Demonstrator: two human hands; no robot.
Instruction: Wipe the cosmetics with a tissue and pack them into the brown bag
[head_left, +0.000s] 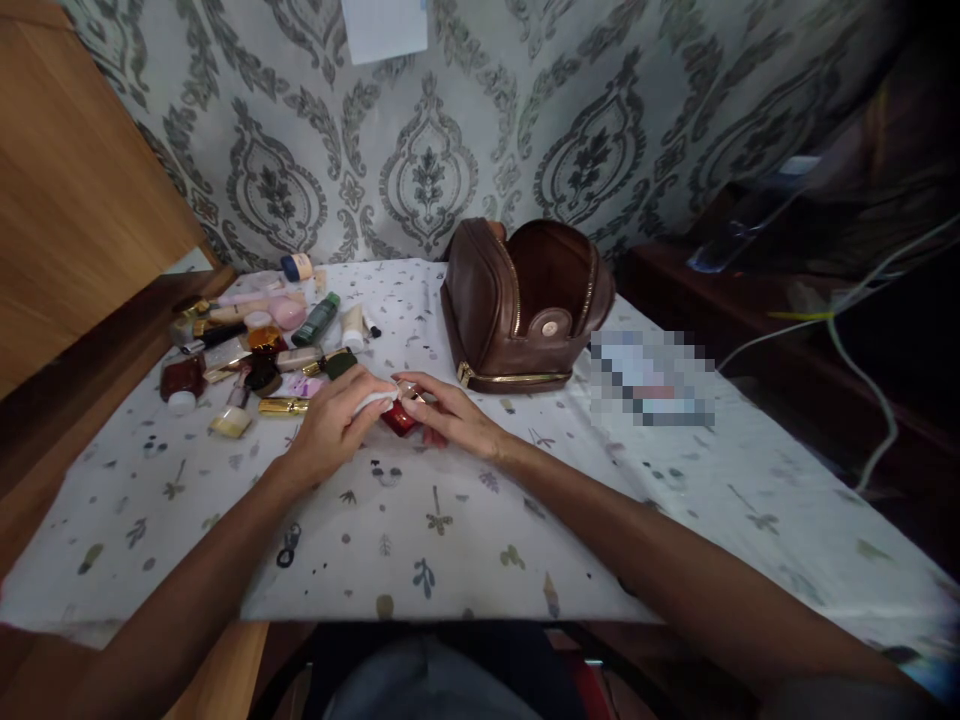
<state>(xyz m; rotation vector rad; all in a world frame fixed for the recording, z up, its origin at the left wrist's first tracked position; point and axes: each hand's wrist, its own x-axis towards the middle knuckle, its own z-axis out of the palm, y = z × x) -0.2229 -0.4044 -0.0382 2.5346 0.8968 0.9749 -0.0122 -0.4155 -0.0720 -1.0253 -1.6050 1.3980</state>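
Both my hands meet in front of the brown bag, a little above the patterned tablecloth. My right hand (461, 418) is closed round a small red bottle (398, 420) with a clear upper part. A folded white tissue (373, 400) is pinched in my left hand (330, 422), pressed against the top of the bottle. The fingers partly hide the bottle's neck. Just left of my left hand lie a gold tube (283, 406) and a dark green rounded item (342, 363).
A brown leather bag (480, 310) stands unzipped at the back. Cosmetics, including a green bottle (317, 319), a cream tube (352, 327) and a dark red bottle (182, 379), crowd the left. A blurred flat item (652, 380) lies right. A white cable (889, 410) hangs beyond the table's right edge.
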